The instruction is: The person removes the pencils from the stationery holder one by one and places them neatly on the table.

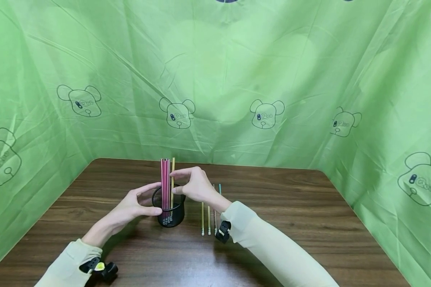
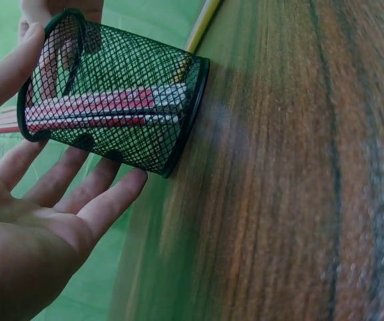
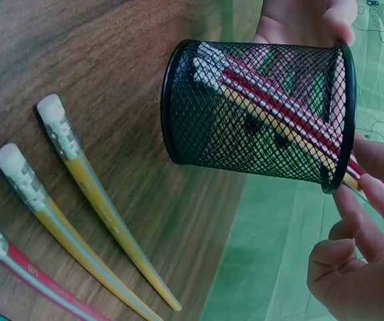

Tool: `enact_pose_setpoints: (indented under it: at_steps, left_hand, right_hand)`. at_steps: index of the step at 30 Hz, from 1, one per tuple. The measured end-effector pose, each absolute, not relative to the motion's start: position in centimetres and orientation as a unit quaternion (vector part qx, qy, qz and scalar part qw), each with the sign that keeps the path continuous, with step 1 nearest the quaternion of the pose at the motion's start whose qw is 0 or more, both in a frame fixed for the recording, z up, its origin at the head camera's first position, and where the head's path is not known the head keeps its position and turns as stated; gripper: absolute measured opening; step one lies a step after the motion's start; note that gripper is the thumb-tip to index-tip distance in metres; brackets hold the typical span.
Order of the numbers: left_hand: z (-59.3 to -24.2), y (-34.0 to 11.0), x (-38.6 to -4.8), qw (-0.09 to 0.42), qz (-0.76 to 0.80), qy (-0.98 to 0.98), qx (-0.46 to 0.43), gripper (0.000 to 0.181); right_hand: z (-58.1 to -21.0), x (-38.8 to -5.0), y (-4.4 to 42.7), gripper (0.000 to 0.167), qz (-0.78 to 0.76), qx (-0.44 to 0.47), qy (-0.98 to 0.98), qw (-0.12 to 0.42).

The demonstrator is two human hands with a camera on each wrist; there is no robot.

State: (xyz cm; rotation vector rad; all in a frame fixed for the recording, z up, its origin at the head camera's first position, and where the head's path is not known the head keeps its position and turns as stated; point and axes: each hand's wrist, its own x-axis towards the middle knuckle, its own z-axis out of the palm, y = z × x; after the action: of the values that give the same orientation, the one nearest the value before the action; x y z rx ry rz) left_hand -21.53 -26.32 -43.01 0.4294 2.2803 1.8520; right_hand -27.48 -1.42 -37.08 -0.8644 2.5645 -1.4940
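Observation:
A black mesh pencil holder [image 1: 177, 217] stands upright on the table, with several red-and-white striped pencils [image 1: 165, 175] leaning inside. My left hand [image 1: 129, 209] holds the holder from the left, thumb at the near side of the rim and fingers along the far side. Between thumb and fingertips, my right hand [image 1: 197, 185] pinches a yellow pencil [image 1: 173, 165] whose lower part is inside the holder beside the striped ones. The right wrist view shows white eraser ends low in the holder [image 3: 199, 147].
Right of the holder, yellow pencils [image 1: 202, 219], a red one [image 3: 31, 271] and a blue one [image 1: 220, 188] lie side by side on the wooden table [image 1: 280, 207], partly hidden by the right forearm. A green curtain [image 1: 222, 79] surrounds the table's back and sides.

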Motion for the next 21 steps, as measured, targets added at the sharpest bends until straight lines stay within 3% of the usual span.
enact_pose_setpoints:
  at_steps: [21]
  left_hand:
    - [-43.05,-26.28,-21.64,0.085,0.623,0.764,0.143,0.081]
  right_hand:
    - [-37.64,-26.74,-1.78,0.05,-0.471,-0.271,0.839,0.022]
